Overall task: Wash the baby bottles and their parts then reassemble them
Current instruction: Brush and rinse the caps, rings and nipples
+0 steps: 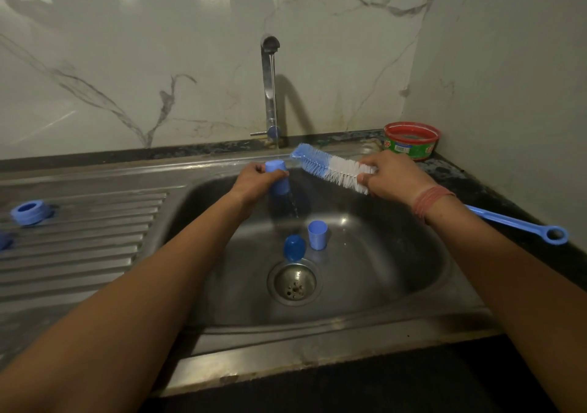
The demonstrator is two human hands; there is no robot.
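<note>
Over sink (pixel 397 285), one brush (pixel 330 169), two loose caps (pixel 317 235), two hands (pixel 254 179).

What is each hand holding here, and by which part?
Left hand grips the blue plastic bottle around its body; right hand holds the long blue-and-white bottle brush at the bristles' base.

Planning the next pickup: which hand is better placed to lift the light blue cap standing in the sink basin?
Left, probably. The right hand grips the bottle brush; the left hand holds only a small blue part, which looks easier to set down, and the light blue cap stands almost below it.
</note>
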